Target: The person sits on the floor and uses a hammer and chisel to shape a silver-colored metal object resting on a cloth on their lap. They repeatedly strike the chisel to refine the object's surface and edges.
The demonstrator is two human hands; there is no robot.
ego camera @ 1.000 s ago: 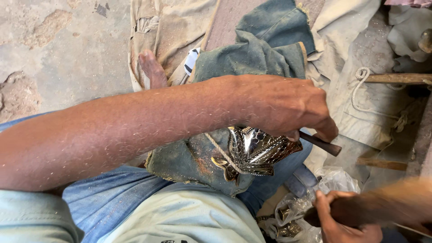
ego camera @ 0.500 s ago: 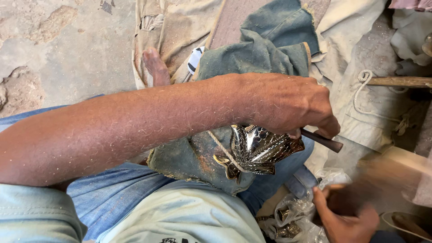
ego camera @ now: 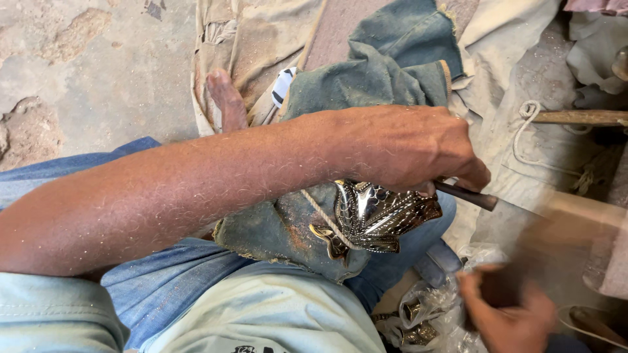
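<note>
Resting on a dusty blue-green cloth pad (ego camera: 366, 85) over the lap, a shiny leaf-shaped embossed metal piece (ego camera: 379, 212) is tied w/ string. A dark metal punch (ego camera: 468, 195) is clamped in the left hand (ego camera: 405, 147) at its right edge. A blurred wooden mallet (ego camera: 575, 229) is gripped by the right hand (ego camera: 513, 314), well apart; little room betw. them.

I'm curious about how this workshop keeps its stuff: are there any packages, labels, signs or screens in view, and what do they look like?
Clear crumpled plastic bag: low in the picture, beside the blurred right hand; holds shiny metal pieces.
White tag with dark marks: upper middle, at the edge of the folded blue-green cloth; small and curved.
No signs or screens show.
</note>
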